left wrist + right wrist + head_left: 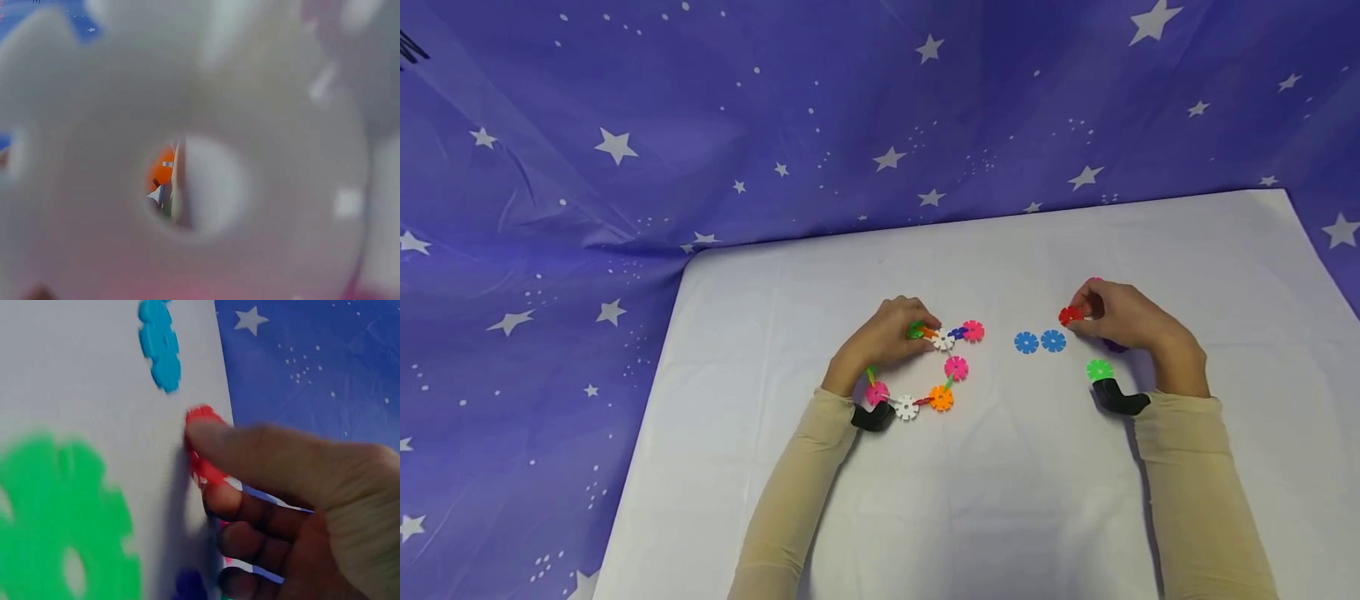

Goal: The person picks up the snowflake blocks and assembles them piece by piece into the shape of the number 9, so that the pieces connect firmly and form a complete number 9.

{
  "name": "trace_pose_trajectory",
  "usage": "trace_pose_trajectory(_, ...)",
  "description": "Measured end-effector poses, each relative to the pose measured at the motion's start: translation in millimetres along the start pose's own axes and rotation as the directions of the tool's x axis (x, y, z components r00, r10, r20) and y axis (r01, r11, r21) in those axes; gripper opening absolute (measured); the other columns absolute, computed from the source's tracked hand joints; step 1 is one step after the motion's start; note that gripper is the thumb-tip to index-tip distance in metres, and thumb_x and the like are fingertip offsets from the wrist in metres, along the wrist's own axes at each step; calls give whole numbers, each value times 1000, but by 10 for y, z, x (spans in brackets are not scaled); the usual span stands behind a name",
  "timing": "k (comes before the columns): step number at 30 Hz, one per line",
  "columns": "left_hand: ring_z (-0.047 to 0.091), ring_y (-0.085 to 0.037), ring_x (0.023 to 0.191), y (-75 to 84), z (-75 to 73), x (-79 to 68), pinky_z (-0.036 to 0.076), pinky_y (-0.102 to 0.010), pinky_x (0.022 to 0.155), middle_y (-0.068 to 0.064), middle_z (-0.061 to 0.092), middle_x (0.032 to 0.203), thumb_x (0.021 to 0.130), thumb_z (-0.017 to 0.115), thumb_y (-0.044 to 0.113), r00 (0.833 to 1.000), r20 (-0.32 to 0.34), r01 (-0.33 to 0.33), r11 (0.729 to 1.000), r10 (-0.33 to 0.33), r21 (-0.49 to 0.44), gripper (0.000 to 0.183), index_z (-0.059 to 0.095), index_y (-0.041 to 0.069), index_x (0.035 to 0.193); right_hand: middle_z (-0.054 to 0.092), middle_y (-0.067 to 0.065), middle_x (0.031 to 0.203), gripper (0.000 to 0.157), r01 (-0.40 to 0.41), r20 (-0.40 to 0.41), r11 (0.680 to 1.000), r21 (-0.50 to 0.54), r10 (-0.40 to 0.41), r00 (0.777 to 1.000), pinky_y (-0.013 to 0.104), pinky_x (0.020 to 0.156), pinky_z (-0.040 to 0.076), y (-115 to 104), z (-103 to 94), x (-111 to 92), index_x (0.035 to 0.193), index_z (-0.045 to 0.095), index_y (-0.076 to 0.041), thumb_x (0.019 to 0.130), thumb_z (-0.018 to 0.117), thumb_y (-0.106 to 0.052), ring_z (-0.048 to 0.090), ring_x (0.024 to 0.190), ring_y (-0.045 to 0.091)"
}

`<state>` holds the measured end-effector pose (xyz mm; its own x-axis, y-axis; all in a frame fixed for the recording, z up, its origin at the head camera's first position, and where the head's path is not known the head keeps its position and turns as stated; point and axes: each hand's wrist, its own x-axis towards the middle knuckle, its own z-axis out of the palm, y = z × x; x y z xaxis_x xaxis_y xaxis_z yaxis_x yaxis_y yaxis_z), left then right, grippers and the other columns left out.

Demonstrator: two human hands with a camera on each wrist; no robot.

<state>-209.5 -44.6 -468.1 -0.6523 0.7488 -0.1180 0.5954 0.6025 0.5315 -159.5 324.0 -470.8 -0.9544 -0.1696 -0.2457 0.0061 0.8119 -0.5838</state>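
Observation:
My right hand point(1127, 317) pinches a red snowflake disc point(1071, 316) between thumb and fingers; the right wrist view shows the notched red disc point(206, 469) tilted under the thumb. At left, my left hand point(891, 332) holds a ring-shaped chain of interlocked snowflake discs at its upper side, around a green disc point(915, 330). A white disc point(943, 339) sits by the fingertips, and a pink disc point(973, 331) sticks out to the right. Lower in the ring are an orange disc point(941, 398) and another white disc point(906, 407). A blurred pale disc point(94, 200) covers most of the left wrist view.
Two blue discs point(1052, 341) lie side by side between the hands. A bright green disc point(1100, 370) is beside the right wrist camera point(1118, 397). Pink and purple pieces are partly hidden by the right hand. A white cloth covers the table point(985, 500); a starry purple curtain point(820, 125) hangs behind.

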Motion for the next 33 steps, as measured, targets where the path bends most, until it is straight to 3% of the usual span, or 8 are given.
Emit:
trace_pose_trajectory(7,52,-16,109,62,-65,18,36,-37,101,1,65,115,88,74,32,1000,-1,9,1000,-9,-9,41,68,14,124,60,10,89,17,138,-131,978,154,-118,984,21,64,43,-129,102,74,103,60,-3,91,69,-10,51,77,19)
trace_pose_trajectory(13,53,-17,111,283,-130,175,36,-38,99,-3,63,119,87,74,38,999,45,9,1000,-9,9,54,62,10,131,60,14,90,22,229,-132,874,428,-190,973,20,62,48,-339,306,170,113,58,4,94,64,-6,54,72,17)
trace_pose_trajectory(17,56,-15,108,390,-70,328,40,-36,97,-2,64,115,86,74,43,999,29,34,999,-36,41,57,61,11,131,60,21,91,25,211,-88,820,532,-194,977,22,63,54,-424,424,221,119,55,8,97,59,-3,60,69,18)
trace_pose_trajectory(20,57,-13,102,410,8,398,43,-32,93,-1,65,111,85,74,44,999,3,34,999,-34,34,54,64,12,129,61,20,90,23,195,-66,851,487,-186,980,22,65,54,-441,492,241,118,58,6,97,58,-4,61,71,18)
trace_pose_trajectory(25,57,-10,95,384,130,408,45,-28,88,2,65,108,85,75,42,999,-19,32,999,-32,22,49,67,14,124,61,10,88,16,225,-84,931,286,-209,974,21,65,48,-471,567,250,110,66,-4,95,63,-8,54,75,19)
trace_pose_trajectory(29,57,-7,91,349,220,384,43,-28,87,7,66,104,84,76,43,996,-61,62,998,-61,20,46,68,18,122,61,6,85,15,298,-94,936,185,-285,954,22,65,45,-503,600,251,105,68,-6,90,67,-3,52,75,18)
trace_pose_trajectory(33,55,-6,84,325,262,356,42,-27,83,9,66,98,84,76,42,992,-96,80,997,-78,17,44,69,20,121,61,5,86,24,329,-61,926,184,-323,944,22,64,44,-508,620,251,107,68,-6,84,71,2,51,75,17)
